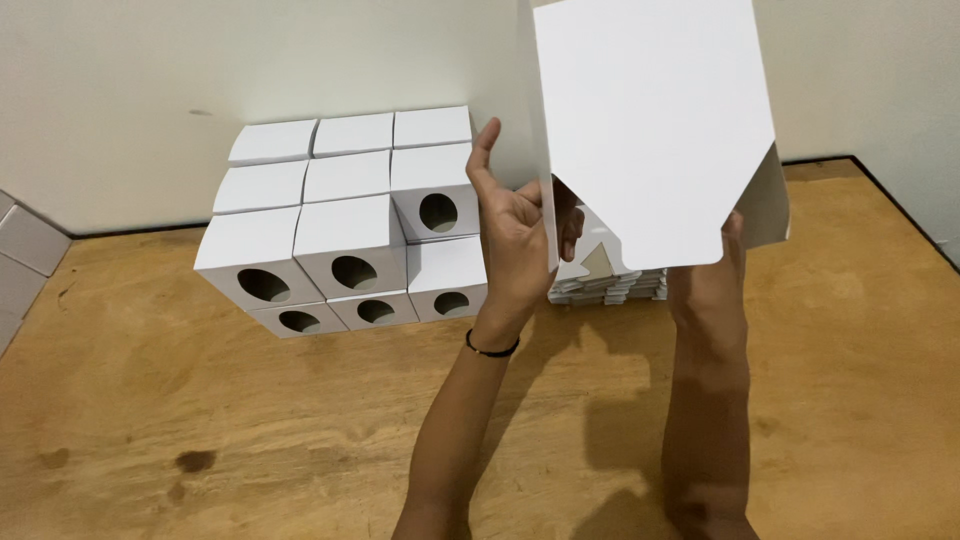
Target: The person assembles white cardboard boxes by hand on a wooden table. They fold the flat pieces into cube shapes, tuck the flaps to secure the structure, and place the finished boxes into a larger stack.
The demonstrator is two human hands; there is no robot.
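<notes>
Both hands are holding up a flat white cardboard blank (650, 130) over a wooden table (200, 420).

The left hand (515, 235) is gripping the blank's left edge, fingers curled round it; the right hand (735, 228) is mostly hidden behind the sheet's lower right corner, so its grip cannot be told. Folded white boxes (345, 220) with round holes are standing stacked to the left, and a pile of flat blanks (605, 285) is lying just behind the hands.

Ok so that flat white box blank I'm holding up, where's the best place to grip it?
Likely by its two side edges, coming in from left and right. The white box blank stands upright, broad face toward you. The left hand already pinches the left fold; the right hand sits mostly hidden behind the lower right corner. The middle offers only flat face.
</notes>
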